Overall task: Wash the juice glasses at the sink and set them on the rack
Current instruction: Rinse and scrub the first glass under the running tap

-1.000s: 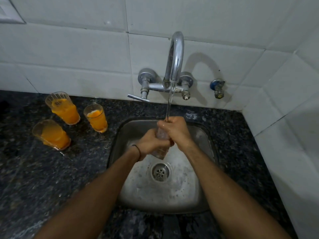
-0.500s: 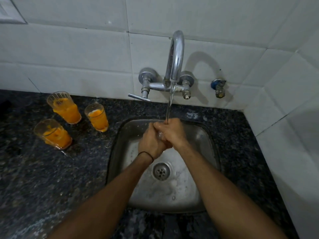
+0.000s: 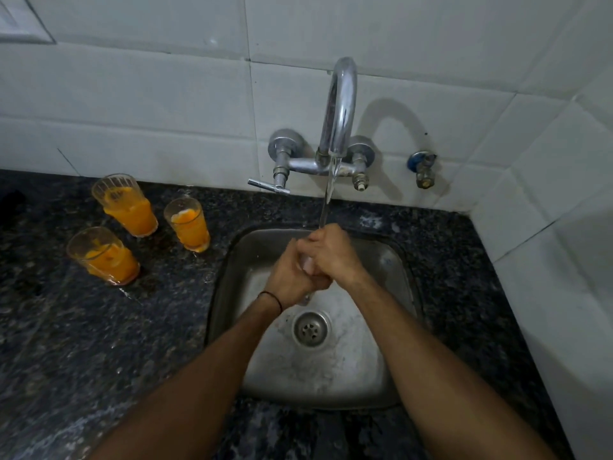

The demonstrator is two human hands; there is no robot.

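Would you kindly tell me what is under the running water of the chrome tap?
Both hands, left hand and right hand, clasp a clear glass above the steel sink. Their fingers cover most of the glass.

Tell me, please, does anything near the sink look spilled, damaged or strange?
The three glasses on the counter left of the sink still hold orange juice, odd for glasses awaiting washing. All stand upright. Small wet drops lie beside the nearest one. Nothing looks damaged.

White tiled wall (image 3: pixel 166 104) ahead of me, meeting a second tiled wall (image 3: pixel 570 200) at my right. Dark speckled stone surface (image 3: pixel 83 343) below. Light dim.
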